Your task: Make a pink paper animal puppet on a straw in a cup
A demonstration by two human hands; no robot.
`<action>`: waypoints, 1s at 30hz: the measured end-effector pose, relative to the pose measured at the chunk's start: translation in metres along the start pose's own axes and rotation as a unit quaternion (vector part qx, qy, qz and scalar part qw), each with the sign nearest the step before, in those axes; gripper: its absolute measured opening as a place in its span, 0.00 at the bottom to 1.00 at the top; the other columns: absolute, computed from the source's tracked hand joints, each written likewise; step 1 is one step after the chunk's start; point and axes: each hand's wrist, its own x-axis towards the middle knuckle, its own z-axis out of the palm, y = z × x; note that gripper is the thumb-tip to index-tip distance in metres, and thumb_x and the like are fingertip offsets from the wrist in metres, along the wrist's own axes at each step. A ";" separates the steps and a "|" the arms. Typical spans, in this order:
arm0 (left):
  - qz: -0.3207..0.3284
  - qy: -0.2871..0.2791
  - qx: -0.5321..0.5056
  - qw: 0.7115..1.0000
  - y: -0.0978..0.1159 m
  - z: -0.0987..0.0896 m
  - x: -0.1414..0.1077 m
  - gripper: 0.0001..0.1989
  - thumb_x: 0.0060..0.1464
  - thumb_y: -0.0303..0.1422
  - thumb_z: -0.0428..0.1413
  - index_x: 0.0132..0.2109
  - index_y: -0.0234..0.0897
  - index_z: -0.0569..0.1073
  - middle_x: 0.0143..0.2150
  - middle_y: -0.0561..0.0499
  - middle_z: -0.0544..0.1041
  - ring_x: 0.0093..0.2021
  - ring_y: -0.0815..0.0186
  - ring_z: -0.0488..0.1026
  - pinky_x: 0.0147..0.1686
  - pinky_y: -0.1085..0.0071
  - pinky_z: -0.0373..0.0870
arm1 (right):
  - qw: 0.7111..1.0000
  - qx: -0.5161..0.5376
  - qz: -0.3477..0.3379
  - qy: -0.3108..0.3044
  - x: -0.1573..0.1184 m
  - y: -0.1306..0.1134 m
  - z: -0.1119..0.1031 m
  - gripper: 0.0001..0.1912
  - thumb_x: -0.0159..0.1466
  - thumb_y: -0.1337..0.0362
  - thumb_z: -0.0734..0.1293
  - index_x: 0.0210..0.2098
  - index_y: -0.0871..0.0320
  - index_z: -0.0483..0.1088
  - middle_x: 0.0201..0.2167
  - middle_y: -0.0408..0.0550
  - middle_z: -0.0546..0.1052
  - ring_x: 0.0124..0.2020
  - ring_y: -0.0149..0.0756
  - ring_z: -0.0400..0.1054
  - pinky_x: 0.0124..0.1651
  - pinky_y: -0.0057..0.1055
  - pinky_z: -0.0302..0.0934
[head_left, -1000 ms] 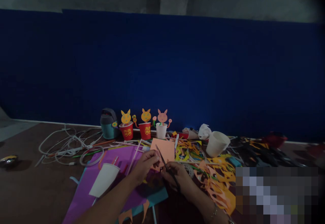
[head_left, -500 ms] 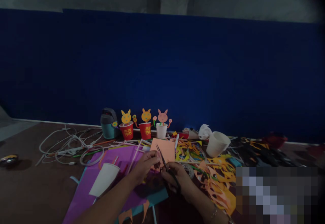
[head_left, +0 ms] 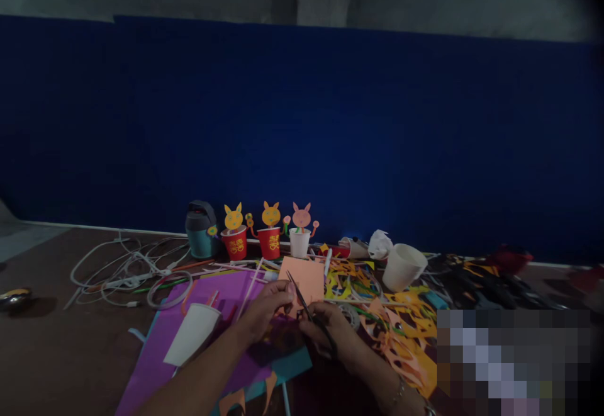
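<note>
Scissors [head_left: 303, 301] shifted slightly, clamped in right grip [head_left: 337, 331]; left grip [head_left: 265, 308] too dim to tell

We cannot discern whether the left hand [head_left: 270, 306] grips anything. The right hand [head_left: 333, 328] partly hides the scissors [head_left: 301, 296]. A pixelated block [head_left: 514, 362] masks the near right.

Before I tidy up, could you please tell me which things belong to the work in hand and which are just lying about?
In the job, it seems:
scissors, held in the right hand
peach paper sheet, by the left hand, contact unclear

Just lying about, it seems:
tangled white cables
crumpled white wad
lidded teal container
</note>
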 end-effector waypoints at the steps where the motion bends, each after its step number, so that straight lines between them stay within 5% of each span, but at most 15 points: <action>1: 0.002 0.000 0.000 1.000 0.001 0.000 0.000 0.08 0.44 0.33 0.55 0.23 0.36 0.66 0.20 0.57 0.62 0.22 0.72 0.56 0.24 0.75 0.53 | 1.000 -0.003 -0.001 -0.002 0.000 0.000 0.000 0.19 0.51 0.53 0.72 0.27 0.58 0.62 0.11 0.29 0.59 0.09 0.19 0.46 0.12 0.21 0.40; 17: 0.027 0.002 -0.014 1.000 -0.004 -0.006 0.001 0.06 0.41 0.31 0.52 0.20 0.36 0.66 0.20 0.54 0.64 0.22 0.70 0.59 0.25 0.73 0.56 | 1.000 -0.029 0.002 -0.010 0.002 0.008 -0.005 0.19 0.52 0.50 0.71 0.26 0.57 0.62 0.10 0.30 0.59 0.09 0.20 0.46 0.11 0.21 0.39; 25: 0.036 0.042 0.028 0.998 -0.004 -0.008 0.004 0.08 0.45 0.34 0.53 0.24 0.37 0.62 0.20 0.57 0.63 0.19 0.75 0.53 0.20 0.76 0.48 | 0.984 0.042 -0.063 0.161 0.012 0.007 -0.005 0.22 0.49 0.49 0.72 0.31 0.58 0.65 0.13 0.36 0.67 0.11 0.26 0.58 0.14 0.22 0.51; 30: 0.058 0.100 0.092 0.989 -0.004 -0.002 0.006 0.08 0.45 0.31 0.54 0.32 0.40 0.60 0.23 0.59 0.64 0.21 0.72 0.58 0.22 0.76 0.53 | 0.961 0.023 -0.097 0.259 0.010 0.002 -0.009 0.23 0.49 0.48 0.72 0.33 0.58 0.66 0.14 0.37 0.66 0.14 0.27 0.60 0.16 0.22 0.53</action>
